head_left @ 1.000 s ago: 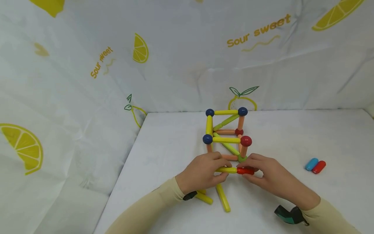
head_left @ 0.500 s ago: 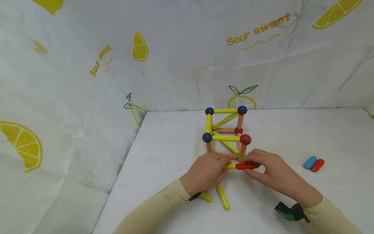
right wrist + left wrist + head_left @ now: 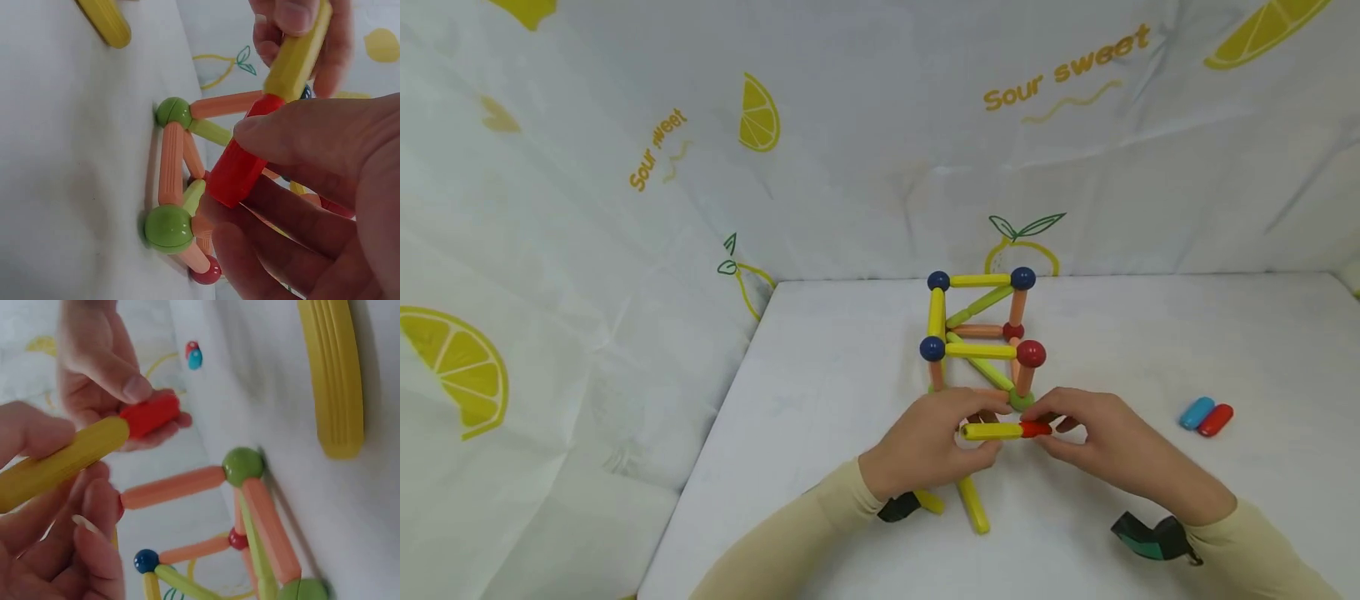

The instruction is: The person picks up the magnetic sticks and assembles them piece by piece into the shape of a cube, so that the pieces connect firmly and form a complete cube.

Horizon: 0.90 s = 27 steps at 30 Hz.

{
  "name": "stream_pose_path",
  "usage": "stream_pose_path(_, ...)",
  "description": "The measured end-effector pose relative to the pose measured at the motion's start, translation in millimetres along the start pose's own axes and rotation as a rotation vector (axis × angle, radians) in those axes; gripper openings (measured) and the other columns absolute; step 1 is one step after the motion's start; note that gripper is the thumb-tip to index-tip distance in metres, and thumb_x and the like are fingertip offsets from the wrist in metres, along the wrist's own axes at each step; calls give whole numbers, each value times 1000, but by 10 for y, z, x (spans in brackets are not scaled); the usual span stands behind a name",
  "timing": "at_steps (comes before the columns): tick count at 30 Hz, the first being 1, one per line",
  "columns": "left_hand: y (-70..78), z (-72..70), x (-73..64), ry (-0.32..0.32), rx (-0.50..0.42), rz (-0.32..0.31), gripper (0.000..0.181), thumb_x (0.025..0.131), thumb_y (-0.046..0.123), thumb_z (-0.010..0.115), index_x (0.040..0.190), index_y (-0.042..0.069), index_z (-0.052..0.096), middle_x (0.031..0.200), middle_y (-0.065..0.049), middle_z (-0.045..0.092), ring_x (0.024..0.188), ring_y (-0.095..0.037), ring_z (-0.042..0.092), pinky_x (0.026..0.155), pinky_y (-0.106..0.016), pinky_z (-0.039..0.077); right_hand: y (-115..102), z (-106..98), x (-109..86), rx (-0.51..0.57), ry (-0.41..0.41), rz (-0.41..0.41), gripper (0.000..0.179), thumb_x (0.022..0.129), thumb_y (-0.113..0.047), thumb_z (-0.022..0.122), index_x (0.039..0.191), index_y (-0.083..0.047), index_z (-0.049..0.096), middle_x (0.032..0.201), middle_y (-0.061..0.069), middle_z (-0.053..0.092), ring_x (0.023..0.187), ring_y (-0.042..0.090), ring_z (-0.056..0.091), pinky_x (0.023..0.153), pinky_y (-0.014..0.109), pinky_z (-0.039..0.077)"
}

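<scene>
Just in front of the ball-and-stick frame, my left hand [image 3: 932,437] pinches a yellow magnetic stick [image 3: 991,431] between thumb and fingers. My right hand [image 3: 1105,442] holds a short red magnetic stick [image 3: 240,159], thumb on one side and fingers behind. The two sticks meet end to end in one line, the yellow one's far end pointing left. The frame behind them has blue balls, a red ball [image 3: 1031,353] and a green ball [image 3: 1021,400] at its corners. Yellow bars [image 3: 981,351] run along its top, with orange bars [image 3: 171,164] below and light green diagonals.
Loose yellow sticks [image 3: 973,505] lie on the white table [image 3: 820,358] beneath and in front of my left hand. A short blue stick [image 3: 1197,413] and a short red stick [image 3: 1215,420] rest side by side at the right. A lemon-print cloth [image 3: 880,150] hangs behind.
My left hand slid right along the yellow stick, then shifted so more of the stick shows. The joint between the sticks moved slightly right. The frame has stayed as it was.
</scene>
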<state>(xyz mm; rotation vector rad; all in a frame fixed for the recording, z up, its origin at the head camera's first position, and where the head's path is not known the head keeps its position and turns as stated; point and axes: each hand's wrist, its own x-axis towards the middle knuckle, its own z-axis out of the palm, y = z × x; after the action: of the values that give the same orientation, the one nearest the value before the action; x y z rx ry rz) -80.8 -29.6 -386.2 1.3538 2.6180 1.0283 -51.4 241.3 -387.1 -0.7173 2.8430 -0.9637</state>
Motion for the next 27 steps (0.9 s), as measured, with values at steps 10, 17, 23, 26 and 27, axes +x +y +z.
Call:
stream_pose_path(10, -17, -3, 57, 84, -182, 63, 22, 104, 20, 75, 124, 13, 70, 115, 3, 78, 108, -8, 72, 97, -14, 56, -45, -36, 89, 36, -28, 34, 30, 94, -21, 86, 122, -21, 76, 114, -7, 79, 99, 12, 72, 80, 26, 63)
stream_pose_path(17, -123, -160, 94, 140, 288, 100, 26, 104, 29, 76, 125, 15, 72, 106, 6, 78, 88, -5, 71, 76, -11, 54, -42, -418, 158, -82, 346, 15, 20, 93, -16, 87, 111, -22, 79, 99, -9, 78, 86, -7, 60, 71, 12, 51)
stream_pose_path(23, -162, -123, 182, 134, 585, 104, 34, 105, 46, 70, 123, 18, 73, 101, 7, 77, 76, -4, 68, 59, -11, 47, -89, -405, 336, -24, 426, -4, 34, 95, -21, 86, 127, -18, 76, 117, -2, 79, 96, -6, 62, 80, 3, 47)
stream_pose_path(26, -179, -64, 222, 127, 661, 96, 34, 105, 51, 67, 118, 20, 72, 97, 8, 74, 70, -5, 64, 54, -11, 42, -99, -340, 386, -36, 397, -25, 36, 93, -21, 87, 127, -18, 76, 120, -1, 78, 99, 7, 66, 81, 7, 52)
stream_pose_path(27, -187, -46, 231, 124, 679, 92, 33, 106, 50, 67, 118, 20, 71, 96, 8, 73, 69, -4, 62, 53, -11, 40, -100, -322, 397, -45, 387, -30, 36, 92, -21, 88, 127, -18, 76, 121, -1, 78, 100, 11, 67, 80, 10, 54)
